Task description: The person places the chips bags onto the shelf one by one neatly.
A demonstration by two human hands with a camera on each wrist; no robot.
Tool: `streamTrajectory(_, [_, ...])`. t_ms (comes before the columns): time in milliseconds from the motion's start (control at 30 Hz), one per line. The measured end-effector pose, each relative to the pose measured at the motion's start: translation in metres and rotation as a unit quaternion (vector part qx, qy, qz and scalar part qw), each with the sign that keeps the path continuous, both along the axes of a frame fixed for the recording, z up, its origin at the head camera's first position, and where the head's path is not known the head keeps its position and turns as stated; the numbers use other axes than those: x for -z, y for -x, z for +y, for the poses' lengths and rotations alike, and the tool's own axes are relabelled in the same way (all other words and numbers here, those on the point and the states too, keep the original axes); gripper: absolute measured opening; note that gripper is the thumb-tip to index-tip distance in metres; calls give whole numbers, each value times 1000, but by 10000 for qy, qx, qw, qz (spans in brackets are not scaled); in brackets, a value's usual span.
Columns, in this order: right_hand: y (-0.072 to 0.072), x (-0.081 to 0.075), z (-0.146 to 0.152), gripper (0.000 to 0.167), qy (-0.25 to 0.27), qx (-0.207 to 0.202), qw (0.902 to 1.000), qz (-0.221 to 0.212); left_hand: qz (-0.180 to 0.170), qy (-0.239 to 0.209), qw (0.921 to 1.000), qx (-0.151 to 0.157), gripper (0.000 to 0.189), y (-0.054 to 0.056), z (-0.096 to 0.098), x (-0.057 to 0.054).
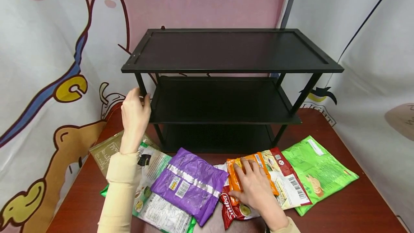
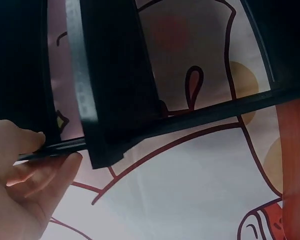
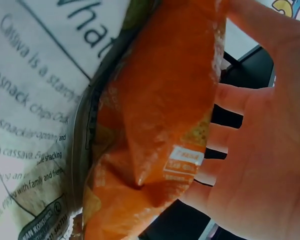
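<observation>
My left hand (image 1: pixel 136 118) holds the left side of a black three-tier shelf (image 1: pixel 220 100), near the front post (image 1: pixel 141 83). In the left wrist view, thumb and fingers pinch a thin black bar (image 2: pixel 65 147) of the frame. Over an orange snack bag (image 1: pixel 233 175) lies my right hand (image 1: pixel 255 186), fingers bent over the top and thumb at the near left side. The right wrist view has the orange bag (image 3: pixel 160 100) covering the fingertips. Under and beside it are a dark red snack bag (image 1: pixel 229 208) and a red-and-cream bag (image 1: pixel 289 179).
A purple bag (image 1: pixel 194 186) lies over a green-and-white bag (image 1: pixel 168 208) at front left. Behind the left forearm is a gold bag (image 1: pixel 105 152). A bright green bag (image 1: pixel 326 172) lies at the right on the red-brown table (image 1: pixel 362 204). Printed cloth walls stand around.
</observation>
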State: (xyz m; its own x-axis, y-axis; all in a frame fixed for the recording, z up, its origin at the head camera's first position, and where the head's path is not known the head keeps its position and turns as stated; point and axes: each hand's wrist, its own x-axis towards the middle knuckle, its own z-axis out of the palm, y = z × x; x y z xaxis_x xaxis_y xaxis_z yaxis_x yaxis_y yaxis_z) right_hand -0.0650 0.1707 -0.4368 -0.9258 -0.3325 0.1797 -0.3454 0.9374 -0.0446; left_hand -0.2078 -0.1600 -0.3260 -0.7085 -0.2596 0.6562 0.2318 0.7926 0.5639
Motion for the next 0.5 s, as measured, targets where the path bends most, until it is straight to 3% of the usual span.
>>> streamTrajectory(267, [6,0,-4,69,-195,83,9993,-317,408,247,9988,-63,20,5,-2,4])
streamTrajectory(500, [10,1,-3,54,-116,-7,9999,-10,585,350,9976,-77,20,7,-3,7])
